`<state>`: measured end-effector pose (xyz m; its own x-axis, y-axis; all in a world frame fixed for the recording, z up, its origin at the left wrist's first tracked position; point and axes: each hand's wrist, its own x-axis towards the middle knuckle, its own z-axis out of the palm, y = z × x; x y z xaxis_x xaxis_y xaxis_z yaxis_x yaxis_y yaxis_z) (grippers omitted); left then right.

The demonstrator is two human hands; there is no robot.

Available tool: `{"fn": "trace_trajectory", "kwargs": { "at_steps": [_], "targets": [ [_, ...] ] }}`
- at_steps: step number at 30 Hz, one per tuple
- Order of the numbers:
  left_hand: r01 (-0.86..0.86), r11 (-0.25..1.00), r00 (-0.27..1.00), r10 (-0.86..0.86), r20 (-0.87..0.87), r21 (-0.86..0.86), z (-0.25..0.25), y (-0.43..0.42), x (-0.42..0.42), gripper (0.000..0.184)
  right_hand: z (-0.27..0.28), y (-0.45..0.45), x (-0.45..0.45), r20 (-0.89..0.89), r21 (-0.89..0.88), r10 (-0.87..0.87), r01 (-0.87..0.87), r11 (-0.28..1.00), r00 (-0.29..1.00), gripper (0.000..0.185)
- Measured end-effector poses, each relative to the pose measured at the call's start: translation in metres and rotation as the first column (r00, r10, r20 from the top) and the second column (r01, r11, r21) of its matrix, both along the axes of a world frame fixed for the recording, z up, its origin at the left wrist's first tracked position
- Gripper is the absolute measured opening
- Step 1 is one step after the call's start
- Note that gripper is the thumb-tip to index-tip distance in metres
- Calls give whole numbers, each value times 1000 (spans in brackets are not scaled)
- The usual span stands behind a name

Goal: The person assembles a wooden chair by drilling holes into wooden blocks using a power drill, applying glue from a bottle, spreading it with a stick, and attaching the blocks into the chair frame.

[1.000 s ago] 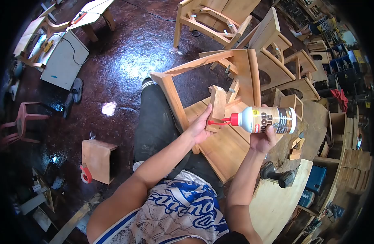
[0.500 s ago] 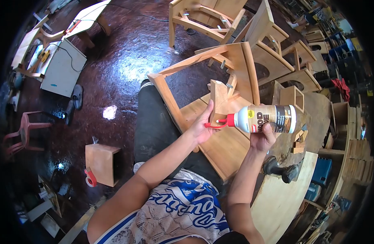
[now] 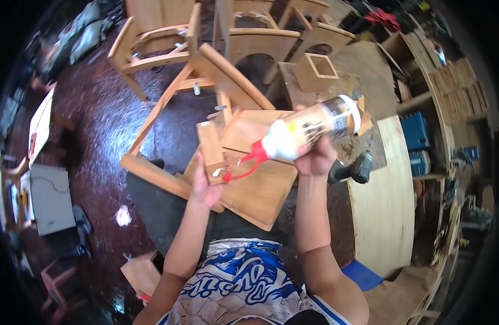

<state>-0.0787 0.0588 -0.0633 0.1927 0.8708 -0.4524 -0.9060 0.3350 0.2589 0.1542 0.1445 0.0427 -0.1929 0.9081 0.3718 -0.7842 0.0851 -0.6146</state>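
My right hand [image 3: 317, 158] is wrapped round a wood glue bottle [image 3: 309, 132], tilted with its red nozzle pointing down to the left. The red cap dangles on its strap by the lower end of a small wooden block [image 3: 208, 140]. That block is gripped in my left hand [image 3: 206, 187], and a white blob of glue [image 3: 217, 172] shows on its face. Below and behind both hands, a wooden chair [image 3: 260, 197] lies tipped across my lap, with a clamp-like metal bolt [image 3: 220, 108] on its frame.
More wooden chairs [image 3: 157, 62] stand ahead. To the right, a workbench [image 3: 363, 81] carries an open wooden box [image 3: 316, 73] and a cordless drill [image 3: 360, 168]. A pale plywood sheet [image 3: 382, 211] lies beside it, near shelves with blue cases [image 3: 413, 131]. A small wooden box [image 3: 143, 271] sits on the floor at left.
The view has turned to the right. The bottle has gone from level to tilted nozzle-down, over the block. White glue now shows on the block's lower end.
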Motion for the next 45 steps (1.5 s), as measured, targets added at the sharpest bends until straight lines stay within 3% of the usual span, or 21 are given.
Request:
{"fn": "trace_trajectory", "kwargs": {
  "at_steps": [2,3,5,8,12,15,17,19,21,23,25,26,27,28,29,30,32,36,39,43,45],
  "targets": [
    [39,987,999,-38,-7,156,-14,1,-10,66,-7,16,36,-268,-185,-167,120,975,949,66],
    [53,986,999,-52,-10,155,-16,1,-14,66,1,22,51,-266,-370,-370,260,892,890,60],
    [-5,991,996,17,-91,136,-17,-1,-20,66,-20,55,103,-337,-458,-433,256,851,836,55],
    [-2,989,990,24,-141,148,-26,-2,-28,67,-120,115,205,-390,-739,-601,153,657,698,46],
    [-38,993,978,61,-199,115,-47,-4,-34,67,-194,122,245,-462,-872,-741,-97,479,488,59],
    [46,977,986,-12,-164,208,-57,-7,-46,61,-202,117,259,-568,-821,-737,-179,543,366,61],
    [9,998,960,10,-280,68,-63,-6,-46,66,-203,114,256,-557,-830,-791,-166,532,254,63],
    [5,997,968,16,-252,81,-67,-7,-46,63,-205,111,253,-592,-806,-777,-129,578,214,64],
    [-5,995,973,27,-229,96,-65,-6,-49,61,-206,96,242,-603,-793,-761,-69,606,241,67],
    [-43,996,962,64,-265,84,-60,-7,-48,61,-202,74,219,-611,-792,-756,-152,592,238,70],
    [-4,993,982,27,-189,118,-77,-7,-59,60,-208,52,178,-124,-898,-774,262,354,621,68],
    [-34,994,978,54,-199,103,-80,-7,-62,59,-224,43,164,215,-794,-652,519,317,727,46],
    [-69,994,974,86,-207,88,-82,-6,-64,58,-208,30,134,689,-544,-379,787,292,617,32],
    [-72,994,973,89,-214,86,-83,-6,-66,58,-211,18,110,932,-81,-308,936,342,193,31],
    [-31,991,984,53,-173,127,-84,-7,-69,58,-214,9,95,917,387,-265,822,418,-297,32],
    [10,985,991,13,-133,171,-82,-5,-71,57,-218,8,90,920,380,-263,824,421,-290,32],
    [6,986,989,19,-149,168,-80,-1,-70,57,-223,11,84,806,590,-364,687,424,-467,30],
    [20,979,990,9,-141,203,-65,5,-55,62,-244,22,96,781,617,-303,602,507,-546,18],
    [58,965,995,-35,-97,256,-50,10,-42,65,-244,21,96,741,667,-355,564,488,-570,12],
    [-19,989,980,48,-195,147,-43,14,-26,68,-226,0,95,728,685,-422,543,485,-541,7],
    [-17,984,984,49,-171,179,-41,19,-20,68,-208,-12,100,705,707,-461,583,400,-539,8]
  ]
}}
